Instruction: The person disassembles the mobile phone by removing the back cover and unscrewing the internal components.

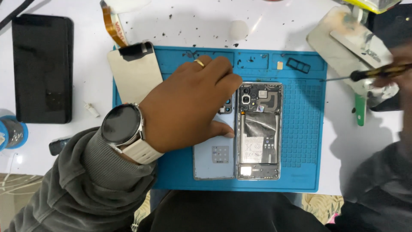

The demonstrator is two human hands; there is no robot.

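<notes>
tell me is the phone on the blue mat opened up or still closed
Opened up: the phone shows its battery and camera modules, and its back cover lies beside it under the left hand.

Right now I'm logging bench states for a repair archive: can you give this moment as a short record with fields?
surface: blue work mat on a white table
left hand: left hand, flat on the pale blue back cover
right hand: right hand, blurred, holding a screwdriver
centre: opened phone, internals showing
on mat: display panel, SIM tray
off mat: black phone, far left
</notes>
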